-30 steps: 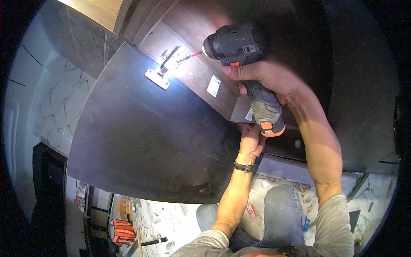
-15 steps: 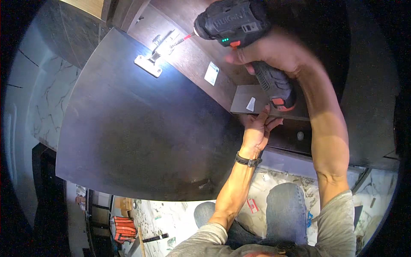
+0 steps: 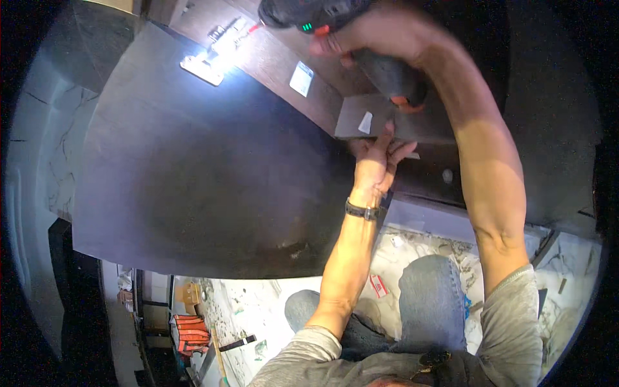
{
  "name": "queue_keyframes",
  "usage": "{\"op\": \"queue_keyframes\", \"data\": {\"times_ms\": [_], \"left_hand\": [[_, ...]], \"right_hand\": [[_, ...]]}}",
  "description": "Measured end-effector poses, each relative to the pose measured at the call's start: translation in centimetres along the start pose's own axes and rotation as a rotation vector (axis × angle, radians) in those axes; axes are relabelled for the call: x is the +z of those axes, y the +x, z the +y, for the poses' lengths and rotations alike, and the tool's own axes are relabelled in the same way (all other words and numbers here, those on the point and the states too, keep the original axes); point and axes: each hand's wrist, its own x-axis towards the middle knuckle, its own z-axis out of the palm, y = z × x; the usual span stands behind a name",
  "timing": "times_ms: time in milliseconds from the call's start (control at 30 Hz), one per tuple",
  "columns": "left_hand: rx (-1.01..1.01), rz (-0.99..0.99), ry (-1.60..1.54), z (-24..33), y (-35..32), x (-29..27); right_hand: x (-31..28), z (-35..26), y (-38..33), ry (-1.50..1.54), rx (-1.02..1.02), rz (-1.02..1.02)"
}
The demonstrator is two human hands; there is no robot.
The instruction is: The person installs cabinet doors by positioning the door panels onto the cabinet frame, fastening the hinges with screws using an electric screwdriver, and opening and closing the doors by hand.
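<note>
Right hand (image 3: 380, 31), top centre, grips drill (image 3: 308, 10); bit (image 3: 253, 28) toward lit hinge (image 3: 204, 69), upper left. Left hand (image 3: 372, 169), mid-frame, at panel (image 3: 349, 124) edge.

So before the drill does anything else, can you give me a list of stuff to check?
1. Right grip wrapped around the drill: ok.
2. Drill's green lights glowing: ok.
3. Bit aimed toward the hinge: ok.
4. Bit's tip seated in a screw: cannot tell, glare hides it.
5. Left grip clear of the bit, down at the edge of the board: ok.
6. Whole drill in view: not ok, the picture's top cuts it off.
</note>
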Motion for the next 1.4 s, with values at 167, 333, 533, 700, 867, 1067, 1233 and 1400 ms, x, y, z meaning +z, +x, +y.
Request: {"op": "queue_keyframes", "data": {"times_ms": [167, 333, 533, 700, 867, 1067, 1233, 1400], "left_hand": [[0.019, -0.100, -0.103, -1.1, 0.4, -1.4], [-0.058, -0.041, 0.227, -4.1, -4.5, -9.5], [-0.182, -0.139, 1.338, -21.1, -10.1, -21.4], [-0.269, -0.028, 1.753, -24.2, -18.2, -33.2], [-0.446, 0.163, 1.725, -23.6, -21.8, -34.3], [-0.426, 0.064, 1.728, -22.3, -21.6, -31.8], [-0.334, 0.028, 1.646, -19.9, -16.1, -23.0], [0.314, -0.051, 1.170, -10.0, -9.9, -7.4]], "right_hand": [[1.8, -1.6, -3.6, 0.010, 0.084, 0.198], [8.1, 6.5, -9.8, 0.123, 0.451, 0.108], [7.7, 8.7, -21.1, 0.203, 0.741, 0.145], [14.6, 16.3, -33.7, 0.299, 0.906, 0.316], [16.0, 22.9, -47.5, 0.607, 1.281, 0.373], [17.0, 25.6, -55.8, 1.121, 1.180, 0.605], [17.6, 30.8, -58.4, 1.004, 1.183, 0.618], [15.1, 31.1, -59.5, 0.834, 1.374, 0.555]]}}
